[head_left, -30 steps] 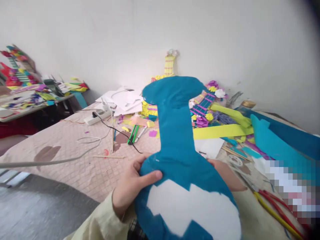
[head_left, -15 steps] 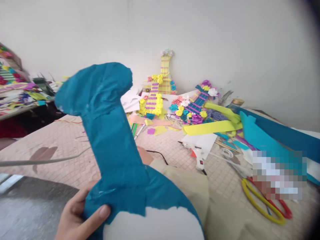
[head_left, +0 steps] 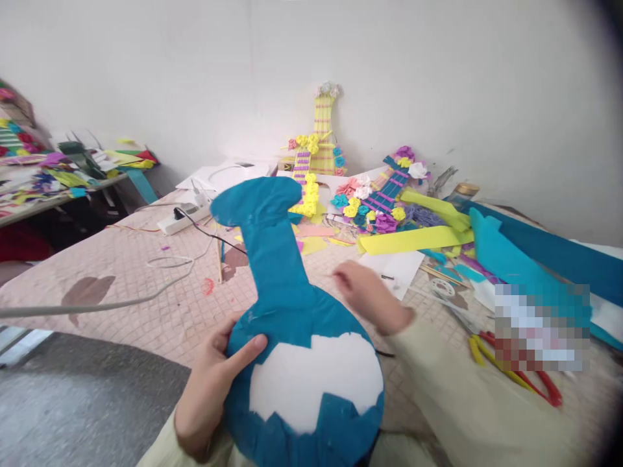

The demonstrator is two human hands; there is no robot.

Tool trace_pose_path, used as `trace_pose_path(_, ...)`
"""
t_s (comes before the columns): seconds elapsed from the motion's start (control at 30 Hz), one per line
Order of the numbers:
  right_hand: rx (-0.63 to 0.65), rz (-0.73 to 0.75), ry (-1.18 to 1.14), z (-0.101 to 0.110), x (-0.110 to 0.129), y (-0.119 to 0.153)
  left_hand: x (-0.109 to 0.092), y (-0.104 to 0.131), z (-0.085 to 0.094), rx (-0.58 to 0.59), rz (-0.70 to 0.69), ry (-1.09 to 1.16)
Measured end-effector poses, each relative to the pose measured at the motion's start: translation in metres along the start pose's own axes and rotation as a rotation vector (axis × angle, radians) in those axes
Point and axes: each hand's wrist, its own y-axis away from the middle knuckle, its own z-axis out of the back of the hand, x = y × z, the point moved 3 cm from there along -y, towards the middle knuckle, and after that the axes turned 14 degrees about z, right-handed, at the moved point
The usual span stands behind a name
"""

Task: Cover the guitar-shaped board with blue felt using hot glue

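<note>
My left hand (head_left: 219,376) grips the edge of a guitar-shaped cutout (head_left: 277,259), thumb on its front face. Blue paper covers its head, neck and rim; a white patch with jagged edges shows in the middle of the round body. My right hand (head_left: 367,295), fingers curled, is beyond the body's upper right side, above the table. What it holds, if anything, is hidden. A white paper sheet (head_left: 409,269) lies behind that hand. The glue gun seen earlier in this spot is out of sight now; a short black cord (head_left: 386,353) shows below my wrist.
Decorated paper guitars (head_left: 324,123) stand at the wall, beside a flowered blue one (head_left: 389,191). Yellow strips (head_left: 413,240), a turquoise sheet (head_left: 516,259) and scissors (head_left: 545,386) lie right. A power strip (head_left: 182,219) and grey cable (head_left: 121,305) are left.
The cutout has moved down and right, farther from the camera, showing more of its body. My right hand has come into view over the glue gun's spot. The power strip is now visible.
</note>
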Motion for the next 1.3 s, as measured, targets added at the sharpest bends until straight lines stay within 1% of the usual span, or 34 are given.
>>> trace_pose_path(0.07, -0.113, -0.085, 0.103, 0.024, -0.024, 0.026, 0.003, -0.011, -0.012, 0.052, -0.002, -0.085)
trace_pose_path(0.13, -0.268, -0.158, 0.228, 0.05, -0.04, 0.057, 0.006, -0.024, -0.023, 0.092, -0.024, -0.192)
trace_pose_path(0.2, -0.328, -0.15, 0.231, 0.061, -0.042, 0.085, 0.008, -0.04, -0.034, 0.136, -0.076, -0.316)
trace_pose_path(0.23, -0.327, -0.13, 0.191, 0.06, -0.039, 0.095, 0.009, -0.047, -0.039, 0.158, -0.112, -0.383)
trace_pose_path(0.3, -0.271, -0.093, 0.057, 0.046, -0.028, 0.108, 0.011, -0.059, -0.046, 0.183, -0.173, -0.505)
trace_pose_path(0.37, -0.178, -0.067, -0.094, 0.023, -0.017, 0.112, 0.012, -0.068, -0.048, 0.147, -0.237, -0.621)
trace_pose_path(0.4, -0.138, -0.06, -0.155, 0.012, -0.012, 0.113, 0.012, -0.07, -0.046, 0.099, -0.283, -0.678)
trace_pose_path(0.47, -0.078, -0.057, -0.237, -0.007, -0.007, 0.111, 0.011, -0.072, -0.04, -0.041, -0.43, -0.792)
trace_pose_path(0.53, -0.044, -0.055, -0.261, -0.02, -0.006, 0.107, 0.01, -0.068, -0.033, -0.165, -0.636, -0.879)
trace_pose_path(0.57, -0.035, -0.044, -0.257, -0.024, -0.006, 0.105, 0.009, -0.064, -0.03, -0.192, -0.744, -0.915)
trace_pose_path(0.63, -0.018, -0.01, -0.215, -0.03, -0.006, 0.099, 0.011, -0.055, -0.029, -0.166, -0.926, -1.001)
trace_pose_path(0.67, -0.015, 0.012, -0.18, -0.033, -0.007, 0.096, 0.013, -0.052, -0.029, -0.13, -0.989, -1.058)
trace_pose_path(0.73, -0.021, 0.061, -0.103, -0.037, -0.008, 0.09, 0.019, -0.047, -0.031, -0.065, -1.071, -1.193)
trace_pose_path(0.83, -0.055, 0.12, -0.011, -0.043, -0.01, 0.085, 0.027, -0.046, -0.034, -0.009, -1.13, -1.361)
trace_pose_path(0.93, -0.097, 0.151, 0.04, -0.045, -0.01, 0.083, 0.03, -0.05, -0.034, 0.016, -1.143, -1.423)
trace_pose_path(1.0, -0.118, 0.199, 0.068, -0.043, -0.007, 0.082, 0.029, -0.051, -0.034, 0.023, -1.141, -1.441)
trace_pose_path(1.2, -0.075, 0.5, 0.113, -0.042, 0.011, 0.085, 0.029, -0.05, -0.035, 0.021, -1.116, -1.511)
trace_pose_path(1.3, -0.062, 0.551, 0.151, -0.045, 0.014, 0.087, 0.031, -0.049, -0.037, 0.015, -1.083, -1.551)
